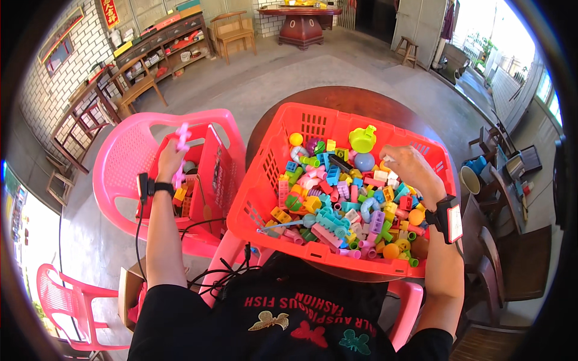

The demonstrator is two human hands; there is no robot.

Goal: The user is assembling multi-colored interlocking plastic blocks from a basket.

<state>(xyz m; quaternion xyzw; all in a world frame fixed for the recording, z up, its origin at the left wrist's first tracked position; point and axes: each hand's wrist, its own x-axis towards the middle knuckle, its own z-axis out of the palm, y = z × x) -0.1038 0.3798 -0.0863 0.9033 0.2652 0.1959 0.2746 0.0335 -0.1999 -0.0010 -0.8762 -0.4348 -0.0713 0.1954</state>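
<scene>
My left hand (171,159) is closed on a pink-purple toy piece (182,139), held above a red divided box (218,171) on a pink plastic chair. Orange and yellow pieces (180,194) lie inside that box. Over the right side of a large red plastic crate (247,212), my right hand (412,165) has its fingers pinched together; a small whitish piece (389,159) shows at their tips, its kind unclear. Mixed building blocks, pipe pieces and balls fill the crate. A lime-green round toy (362,139) and a grey-blue ball (364,161) sit near its far wall.
The crate stands on a round dark wooden table (337,96). The pink chair (114,156) supports the red box. Black cables (226,274) run by my left arm and lap. Another pink chair (69,307) is at lower left, and wooden chairs (518,265) stand at right.
</scene>
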